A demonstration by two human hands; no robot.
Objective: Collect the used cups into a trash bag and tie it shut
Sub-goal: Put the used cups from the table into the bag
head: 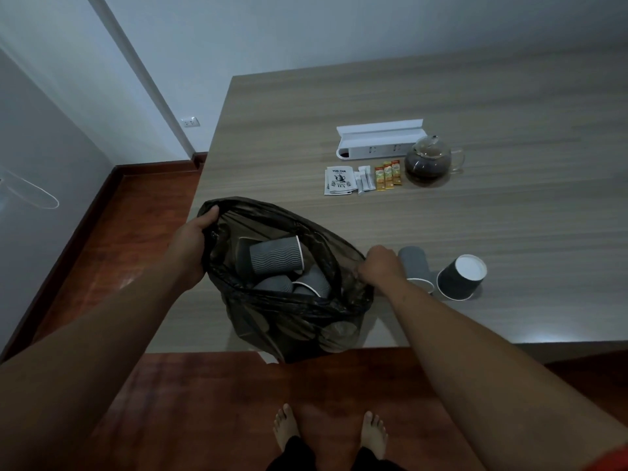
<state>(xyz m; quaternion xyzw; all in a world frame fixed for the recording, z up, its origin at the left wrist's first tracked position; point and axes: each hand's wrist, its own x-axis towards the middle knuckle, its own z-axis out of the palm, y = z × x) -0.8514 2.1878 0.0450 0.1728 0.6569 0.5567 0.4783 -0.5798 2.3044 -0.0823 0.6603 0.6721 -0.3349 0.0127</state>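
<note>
- The trash bag (292, 321) is thin, dark, half-transparent plastic, its mouth spread wide open, sagging at the near edge of the desk (475, 96).
- Several grey ripple-walled paper cups (276, 257) lie tumbled on their sides inside the bag, white rims showing.
- Two more grey cups stay on the desk just right of the bag: one (415, 266) on its side, one (460, 277) tipped with its white base showing.

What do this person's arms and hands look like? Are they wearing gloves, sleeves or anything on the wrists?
Both arms are bare from the frame's lower edge to the fingertips. The left hand and right hand wear no gloves, and no watch, ring or bracelet shows on either. The only clothing near an arm is a sliver of red-orange fabric at the bottom right corner, possibly a sleeve edge.
</note>
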